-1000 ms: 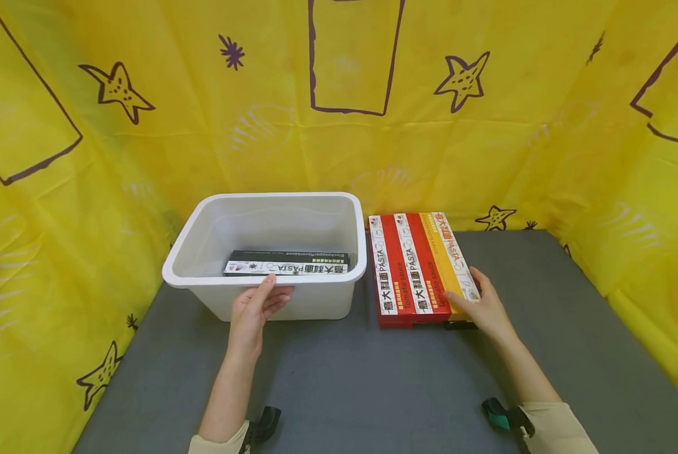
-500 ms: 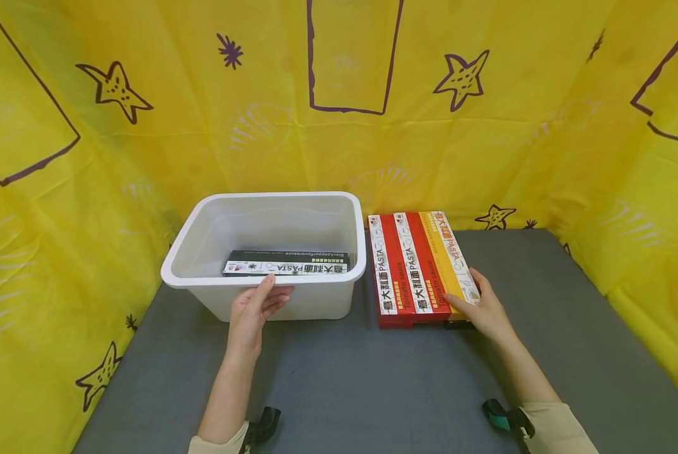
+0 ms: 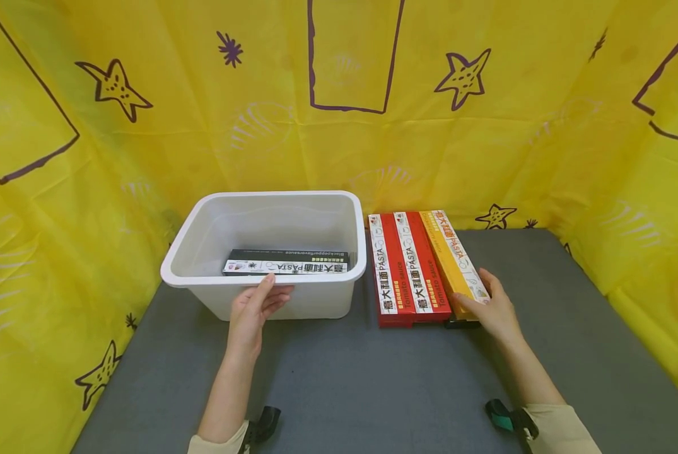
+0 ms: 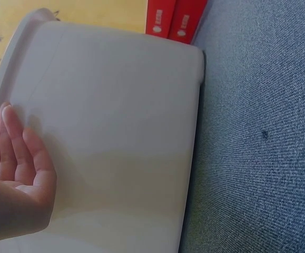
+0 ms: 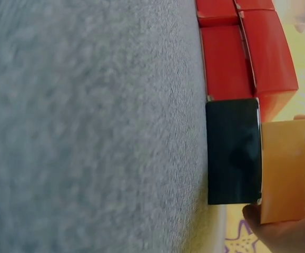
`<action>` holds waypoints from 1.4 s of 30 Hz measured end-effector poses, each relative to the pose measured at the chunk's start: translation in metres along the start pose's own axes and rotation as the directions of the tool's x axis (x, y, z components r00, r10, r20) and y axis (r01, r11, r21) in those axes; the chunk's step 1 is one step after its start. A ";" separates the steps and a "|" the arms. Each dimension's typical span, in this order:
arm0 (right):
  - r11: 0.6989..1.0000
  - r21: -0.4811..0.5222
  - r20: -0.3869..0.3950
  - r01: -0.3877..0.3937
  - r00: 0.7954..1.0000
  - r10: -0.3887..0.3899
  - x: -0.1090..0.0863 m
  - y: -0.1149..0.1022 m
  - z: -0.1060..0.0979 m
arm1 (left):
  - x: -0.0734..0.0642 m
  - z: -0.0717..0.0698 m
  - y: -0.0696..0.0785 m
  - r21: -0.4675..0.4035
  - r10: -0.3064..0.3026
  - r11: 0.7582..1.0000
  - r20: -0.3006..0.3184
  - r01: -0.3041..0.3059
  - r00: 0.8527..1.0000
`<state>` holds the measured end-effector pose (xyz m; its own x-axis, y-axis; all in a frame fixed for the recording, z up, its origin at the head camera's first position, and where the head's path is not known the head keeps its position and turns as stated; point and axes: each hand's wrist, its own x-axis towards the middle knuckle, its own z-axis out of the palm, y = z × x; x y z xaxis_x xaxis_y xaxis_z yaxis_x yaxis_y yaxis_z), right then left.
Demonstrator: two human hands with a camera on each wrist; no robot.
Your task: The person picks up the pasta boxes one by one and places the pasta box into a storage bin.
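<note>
My right hand (image 3: 494,312) grips the near end of a yellow pasta box (image 3: 452,265), thumb on its left side and fingers on its right. Under it, in the right wrist view, lies a black box (image 5: 233,153); the yellow one sits slightly askew on top. Red pasta boxes (image 3: 415,271) stand stacked in two columns right beside them. With thumb over the front rim and fingers below it, my left hand (image 3: 253,312) holds a white plastic bin (image 3: 316,299). Inside the bin, near its front wall, lies a black-and-white pasta box (image 3: 287,267).
A grey cloth-covered table (image 3: 350,384) extends in front of the bin and the boxes. Yellow curtain (image 3: 339,151) with starfish drawings hangs close behind them and down both sides.
The near end of the yellow pasta box has swung to the right with my right hand, opening a gap beside the red boxes. My left hand and the bin have stayed put.
</note>
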<state>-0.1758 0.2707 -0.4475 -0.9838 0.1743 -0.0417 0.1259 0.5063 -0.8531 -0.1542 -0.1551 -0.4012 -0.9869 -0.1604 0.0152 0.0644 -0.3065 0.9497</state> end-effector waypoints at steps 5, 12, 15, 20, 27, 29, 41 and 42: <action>1.000 -0.025 -0.014 -0.010 1.000 0.010 -0.002 0.003 -0.003 | 0.000 0.000 -0.001 0.007 0.001 1.000 -0.004 -0.001 1.000; 0.997 -0.072 0.062 -0.002 0.998 0.007 -0.008 0.007 -0.003 | -0.001 -0.001 0.000 -0.003 -0.002 1.000 -0.009 0.001 1.000; 0.999 -0.052 0.093 0.011 0.996 -0.007 -0.009 0.010 -0.003 | 0.000 -0.001 0.001 -0.002 -0.004 1.000 -0.012 0.004 1.000; 0.998 -0.030 0.114 0.053 0.992 -0.049 -0.008 0.014 -0.003 | -0.001 -0.002 0.001 0.000 -0.008 1.000 -0.010 0.008 1.000; 0.998 -0.055 0.091 0.043 0.995 -0.038 -0.009 0.014 -0.003 | -0.001 -0.002 0.001 0.006 -0.005 1.000 -0.004 0.005 1.000; 0.998 -0.052 0.079 0.026 0.997 -0.021 -0.011 0.013 -0.002 | -0.001 -0.002 0.001 0.005 -0.007 1.000 -0.003 0.007 1.000; 0.999 0.009 -0.118 -0.043 0.992 0.044 -0.019 0.001 -0.003 | -0.001 -0.001 0.000 0.005 -0.008 1.000 0.002 0.008 1.000; 0.999 0.010 -0.139 -0.044 0.989 0.045 -0.019 -0.001 -0.003 | -0.001 -0.001 0.001 0.010 -0.007 1.000 0.003 0.007 1.000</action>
<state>-0.1567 0.2692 -0.4441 -0.9498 0.3127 -0.0073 0.1677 0.4893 -0.8558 -0.1534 -0.1559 -0.4009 -0.9878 -0.1552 0.0091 0.0557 -0.2987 0.9527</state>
